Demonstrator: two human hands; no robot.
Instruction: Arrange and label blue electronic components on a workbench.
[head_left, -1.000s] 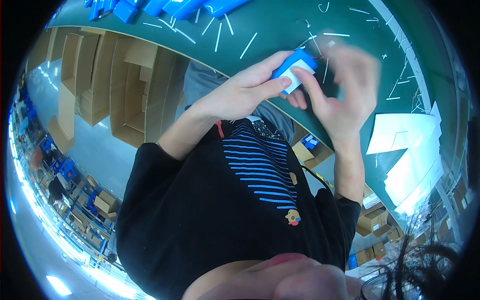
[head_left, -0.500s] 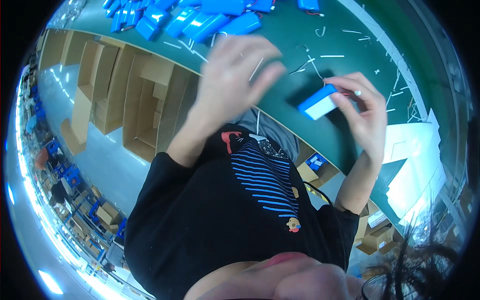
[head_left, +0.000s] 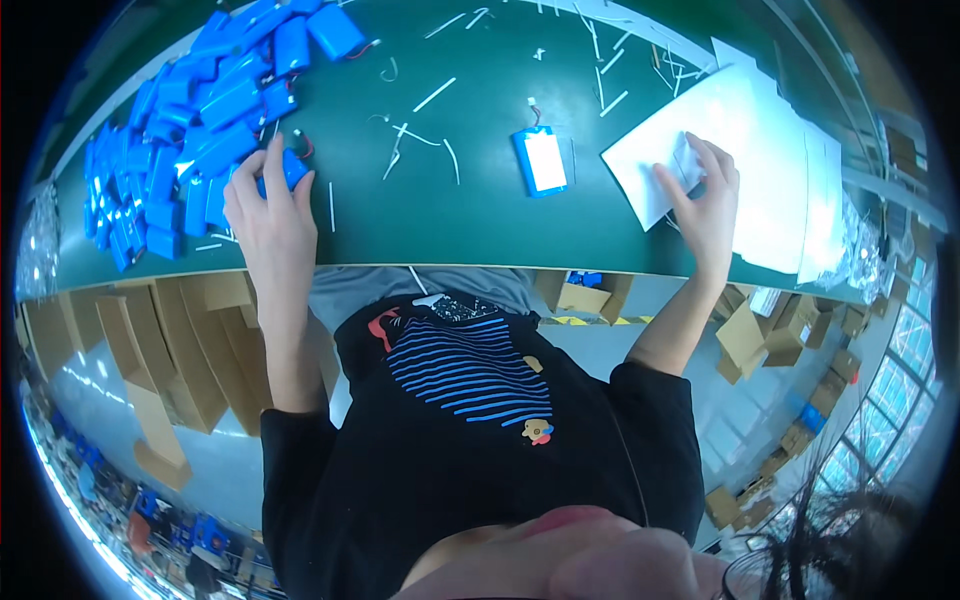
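On the green table, a blue battery pack (head_left: 545, 162) lies by itself, white label upward, its short lead and white plug pointing away from me. To the left, my left hand (head_left: 268, 200) grips another blue battery pack (head_left: 294, 168) at the edge of a large heap of blue battery packs (head_left: 225, 100). A lead with a white plug shows beside its fingers. My right hand (head_left: 708, 190) rests on white sheets (head_left: 770, 170) at the right, thumb and forefinger apart around a small greyish patch. Whether it has hold of anything there is not plain.
White strip scraps (head_left: 435, 95) are strewn over the table, more at the far right. Clear plastic bags (head_left: 862, 240) lie at the right end. Open cardboard boxes (head_left: 150, 340) stand below the front edge on the left, with more boxes (head_left: 770, 335) on the right.
The labelled battery pack has left my right hand and lies on the table. That hand has moved right onto the sheets; my left hand has gone to the heap. The view has turned.
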